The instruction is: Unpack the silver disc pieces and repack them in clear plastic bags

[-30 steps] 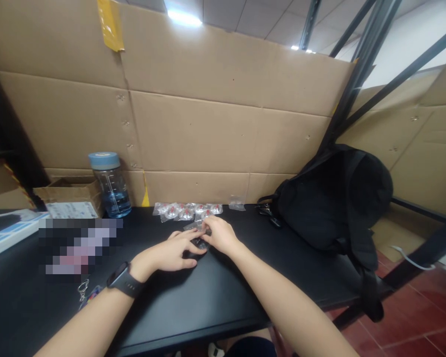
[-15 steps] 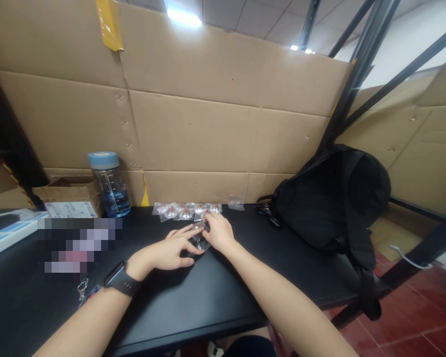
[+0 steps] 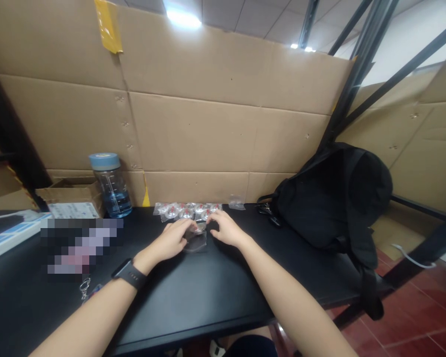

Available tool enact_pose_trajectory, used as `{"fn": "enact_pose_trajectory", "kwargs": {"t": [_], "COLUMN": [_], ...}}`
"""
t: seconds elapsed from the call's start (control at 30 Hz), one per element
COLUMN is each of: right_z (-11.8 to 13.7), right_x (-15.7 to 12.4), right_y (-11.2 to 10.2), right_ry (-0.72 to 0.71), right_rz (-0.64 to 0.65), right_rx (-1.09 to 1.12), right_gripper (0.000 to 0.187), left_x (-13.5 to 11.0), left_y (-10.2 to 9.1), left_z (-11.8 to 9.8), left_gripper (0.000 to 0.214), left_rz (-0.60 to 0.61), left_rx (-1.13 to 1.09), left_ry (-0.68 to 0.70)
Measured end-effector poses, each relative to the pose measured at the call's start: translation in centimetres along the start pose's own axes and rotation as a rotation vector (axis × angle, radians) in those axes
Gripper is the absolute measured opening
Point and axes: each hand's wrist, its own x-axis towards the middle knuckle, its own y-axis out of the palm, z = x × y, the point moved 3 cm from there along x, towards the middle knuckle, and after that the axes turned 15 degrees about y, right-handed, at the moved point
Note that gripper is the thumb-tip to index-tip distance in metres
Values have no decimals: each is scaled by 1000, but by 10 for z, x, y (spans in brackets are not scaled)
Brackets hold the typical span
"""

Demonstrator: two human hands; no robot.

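Note:
A small clear plastic bag (image 3: 196, 243) lies on the black table in front of me, a round shiny item with a touch of red at its far end. My left hand (image 3: 173, 240), with a dark watch on the wrist, rests at the bag's left side. Its bent fingertips touch the round item, and its thumb is apart on the near side. Just right of the bag is my right hand (image 3: 225, 229), thumb and fingers spread, holding nothing. Its fingertips are near several similar clear packets (image 3: 172, 211) lined up in rows behind.
A flat clear bag (image 3: 237, 202) lies at the back. On the left stand a water bottle (image 3: 115, 191) and a cardboard box (image 3: 72, 198), with a keyring (image 3: 84, 287) nearer. A black backpack (image 3: 334, 198) sits on the right. Cardboard (image 3: 193, 134) walls the back.
My right hand has moved right, off the packet, and its fingers have opened. My left hand has drawn back slightly left, uncovering more of the bag and the round item.

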Motion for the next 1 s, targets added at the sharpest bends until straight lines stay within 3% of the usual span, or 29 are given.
{"fn": "enact_pose_trajectory", "kwargs": {"t": [0.13,0.43,0.63,0.83,1.0], "right_z": [4,12,14,6,4], "right_x": [-2,-3,-2,-1,1], "right_y": [8,5,4,8,9], "right_ry": [-3,18,-21,23,60], "right_rz": [54,70,79,55,44], "right_rx": [-27,-32,47,-4,-7], "right_gripper": [36,4,6,3,20], "left_x": [-4,-5,0,1,2], "left_y": [5,-1,-2,-6,-8], "left_z": [10,1,-1,0,-1], "left_gripper": [35,50,30,30,36], "left_rz": [62,82,14,9,13], "left_rx": [77,105,140,193,137], "left_ry": [-33,-73,-105,-122,-171]}}
